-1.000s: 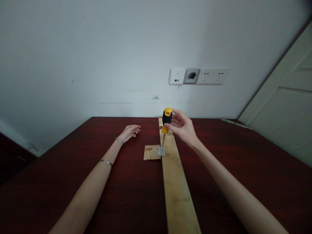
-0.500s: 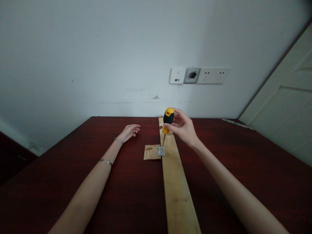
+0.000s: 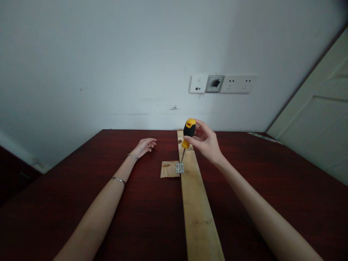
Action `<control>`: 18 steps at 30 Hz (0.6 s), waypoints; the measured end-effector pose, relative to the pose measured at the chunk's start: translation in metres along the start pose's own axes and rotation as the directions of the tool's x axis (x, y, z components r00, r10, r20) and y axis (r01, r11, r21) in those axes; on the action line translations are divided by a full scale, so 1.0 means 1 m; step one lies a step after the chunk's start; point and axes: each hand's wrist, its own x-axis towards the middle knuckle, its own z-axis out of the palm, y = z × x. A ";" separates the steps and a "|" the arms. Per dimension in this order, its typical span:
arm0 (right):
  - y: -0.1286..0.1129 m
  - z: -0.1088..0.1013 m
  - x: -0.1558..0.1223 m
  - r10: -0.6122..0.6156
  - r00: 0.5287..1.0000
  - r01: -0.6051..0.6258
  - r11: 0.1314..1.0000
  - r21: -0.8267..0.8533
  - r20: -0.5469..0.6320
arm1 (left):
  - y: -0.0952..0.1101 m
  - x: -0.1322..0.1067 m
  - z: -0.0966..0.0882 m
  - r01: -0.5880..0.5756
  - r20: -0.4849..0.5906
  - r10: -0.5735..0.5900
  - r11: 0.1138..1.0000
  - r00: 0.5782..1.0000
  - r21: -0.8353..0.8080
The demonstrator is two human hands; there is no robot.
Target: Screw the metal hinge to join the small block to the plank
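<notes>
A yellow and black screwdriver (image 3: 189,129) is pinched by its handle in my right hand (image 3: 206,142). Its shaft slants down, and the tip meets the upper part of a silver hinge (image 3: 179,168). One leaf of the hinge lies on a small wooden piece (image 3: 169,169), the other on the edge of a long wooden plank (image 3: 197,206). To the left of the plank, my left hand (image 3: 145,146) rests on the table with loosely curled fingers apart, holding nothing. Two silver bangles circle that forearm.
The dark red table (image 3: 146,217) reaches back to a white wall (image 3: 108,65). Wall sockets (image 3: 233,84) with a black plug sit above its far edge. A thin strip (image 3: 265,137) lies at the far right, near a white panelled door (image 3: 323,116).
My right hand and the screwdriver handle have shifted slightly right and up. The tip stays at the hinge. My left hand has kept its place.
</notes>
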 end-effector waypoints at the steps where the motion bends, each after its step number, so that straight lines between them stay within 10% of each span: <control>1: 0.000 0.000 0.000 0.001 1.000 -0.001 1.000 -0.001 0.000 | 0.000 0.000 0.000 0.001 -0.002 -0.001 1.000 1.000 0.000; 18: 0.001 0.000 0.000 0.004 1.000 -0.004 1.000 0.009 0.001 | 0.002 -0.001 0.002 0.010 -0.017 -0.010 1.000 1.000 -0.005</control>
